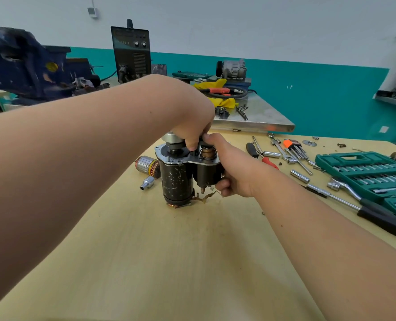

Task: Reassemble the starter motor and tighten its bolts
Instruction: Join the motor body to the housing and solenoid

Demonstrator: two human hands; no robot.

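Between left hand pinching top part and right hand gripping solenoid, risks toppling starter motor by uneven pressing.

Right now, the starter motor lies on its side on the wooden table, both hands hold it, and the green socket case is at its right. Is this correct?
Not quite: in the head view the starter motor stands upright on the wooden table. The left hand and right hand do hold it, and the green socket case is at its right.
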